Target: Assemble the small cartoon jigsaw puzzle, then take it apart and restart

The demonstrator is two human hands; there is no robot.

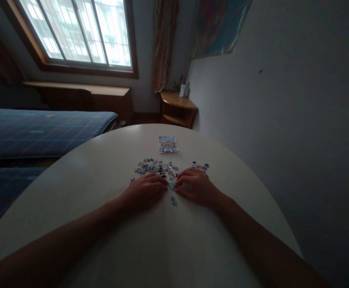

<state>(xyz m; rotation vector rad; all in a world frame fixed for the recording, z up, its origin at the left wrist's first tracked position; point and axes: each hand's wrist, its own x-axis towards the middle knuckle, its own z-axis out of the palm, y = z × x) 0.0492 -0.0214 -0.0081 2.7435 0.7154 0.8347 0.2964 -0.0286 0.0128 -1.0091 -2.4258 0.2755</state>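
Note:
Both my hands rest on a white round table (102,188). My left hand (146,191) and my right hand (196,186) lie palm down, fingertips meeting at a small cluster of jigsaw pieces (171,185) between them; the fingers are bent together as if pinching the pieces. A loose heap of colourful puzzle pieces (156,167) lies just beyond my left hand, and a smaller group (201,166) beyond my right. One joined bit (173,201) sits nearer to me. A small picture card (167,144) lies farther back.
A bed with a blue checked cover (36,132) stands to the left. A wooden corner shelf (177,108) is behind the table, under a curtain and window. A grey wall (282,120) runs close along the right.

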